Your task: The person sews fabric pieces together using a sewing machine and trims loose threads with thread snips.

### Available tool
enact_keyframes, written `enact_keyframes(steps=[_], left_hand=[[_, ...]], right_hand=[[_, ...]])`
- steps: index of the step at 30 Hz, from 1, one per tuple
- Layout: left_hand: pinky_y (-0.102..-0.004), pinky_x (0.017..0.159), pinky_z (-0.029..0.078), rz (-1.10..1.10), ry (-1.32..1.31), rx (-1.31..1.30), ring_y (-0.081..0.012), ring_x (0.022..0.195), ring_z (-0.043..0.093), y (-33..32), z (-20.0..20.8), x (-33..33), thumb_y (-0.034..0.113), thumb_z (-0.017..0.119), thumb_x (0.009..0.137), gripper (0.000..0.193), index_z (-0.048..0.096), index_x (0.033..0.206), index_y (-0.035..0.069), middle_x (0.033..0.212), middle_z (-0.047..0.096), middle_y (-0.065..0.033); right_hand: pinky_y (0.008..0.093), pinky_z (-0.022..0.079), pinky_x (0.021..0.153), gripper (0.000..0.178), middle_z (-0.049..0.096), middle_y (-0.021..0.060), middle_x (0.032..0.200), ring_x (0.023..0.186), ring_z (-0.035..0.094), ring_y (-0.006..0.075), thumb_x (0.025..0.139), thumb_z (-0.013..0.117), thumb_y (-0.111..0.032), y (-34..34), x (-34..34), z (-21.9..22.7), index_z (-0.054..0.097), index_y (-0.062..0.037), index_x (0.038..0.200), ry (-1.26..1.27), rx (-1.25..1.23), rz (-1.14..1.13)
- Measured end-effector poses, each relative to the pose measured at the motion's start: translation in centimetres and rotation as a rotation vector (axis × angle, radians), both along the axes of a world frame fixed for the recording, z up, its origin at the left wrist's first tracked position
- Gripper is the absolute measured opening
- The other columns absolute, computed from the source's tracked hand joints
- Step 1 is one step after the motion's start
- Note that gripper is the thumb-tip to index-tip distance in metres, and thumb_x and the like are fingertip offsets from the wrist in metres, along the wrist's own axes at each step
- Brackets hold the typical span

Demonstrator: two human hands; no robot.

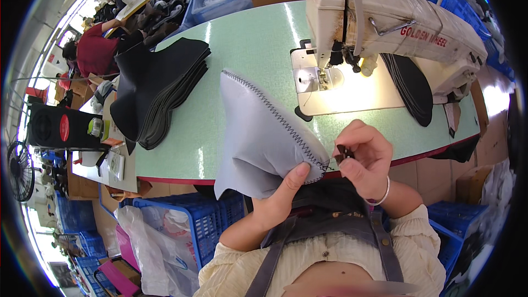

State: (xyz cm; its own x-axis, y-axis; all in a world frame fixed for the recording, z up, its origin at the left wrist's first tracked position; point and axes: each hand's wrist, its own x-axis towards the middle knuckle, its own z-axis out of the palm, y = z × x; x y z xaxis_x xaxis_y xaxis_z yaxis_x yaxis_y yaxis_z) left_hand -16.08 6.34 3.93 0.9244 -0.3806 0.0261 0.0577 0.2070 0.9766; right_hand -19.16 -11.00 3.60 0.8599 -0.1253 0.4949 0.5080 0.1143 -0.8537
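Pinching light-grey zigzag-seamed fabric (256, 126), our left hand (281, 193) likely steadies it for the small dark tool (344, 152) our right hand (368, 159) grips.

The single head-worn view (a wide fisheye, bending edges toward its rim) looks down from close above the left hand (281, 197), right hand (376, 159) and table (250, 41)

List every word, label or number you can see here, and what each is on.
Red lettering on the white sewing machine: legible, but I don't copy out wording.
Red oval label on the black box: its marks are too small to read.
Print on the plastic bag: too blurred to read.
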Motion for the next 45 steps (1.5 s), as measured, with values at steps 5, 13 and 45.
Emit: enact_keyframes(steps=[5, 13, 45], left_hand=[[-0.0320, 0.091, 0.040, 0.040, 0.005, -0.003, -0.0190, 0.105, 0.051, 0.2, 0.1, 0.2, 0.016, 0.067, 0.082, 0.052, 0.041, 0.124, 0.000, 0.116, 0.052, -0.0094], [-0.0314, 0.088, 0.043, 0.105, -0.018, -0.128, -0.0180, 0.100, 0.053, -0.4, 0.1, 0.1, 0.016, 0.064, 0.086, 0.039, 0.047, 0.118, -0.001, 0.110, 0.055, -0.0091], [-0.0302, 0.089, 0.042, 0.106, 0.001, -0.122, -0.0176, 0.103, 0.051, -0.2, 0.2, 0.1, 0.017, 0.069, 0.082, 0.052, 0.042, 0.122, -0.001, 0.113, 0.053, -0.0090]], right_hand=[[0.0218, 0.042, 0.062, 0.029, 0.059, 0.0088, 0.091, 0.073, 0.052, 0.0107, 0.077, 0.071, -0.003, 0.1, -0.1, -0.4, 0.059, 0.0020, 0.102, -0.009, -0.211, 0.025], [0.0193, 0.040, 0.047, 0.026, 0.059, 0.0066, 0.081, 0.062, 0.054, 0.0091, 0.071, 0.073, -0.002, -1.0, -0.2, 0.5, 0.060, -0.0026, 0.094, -0.025, -0.404, -0.005], [0.0213, 0.039, 0.047, 0.019, 0.058, 0.0059, 0.074, 0.054, 0.052, 0.0107, 0.075, 0.071, -0.008, -2.6, 0.6, 2.4, 0.061, -0.0012, 0.089, -0.022, -0.578, -0.085]])
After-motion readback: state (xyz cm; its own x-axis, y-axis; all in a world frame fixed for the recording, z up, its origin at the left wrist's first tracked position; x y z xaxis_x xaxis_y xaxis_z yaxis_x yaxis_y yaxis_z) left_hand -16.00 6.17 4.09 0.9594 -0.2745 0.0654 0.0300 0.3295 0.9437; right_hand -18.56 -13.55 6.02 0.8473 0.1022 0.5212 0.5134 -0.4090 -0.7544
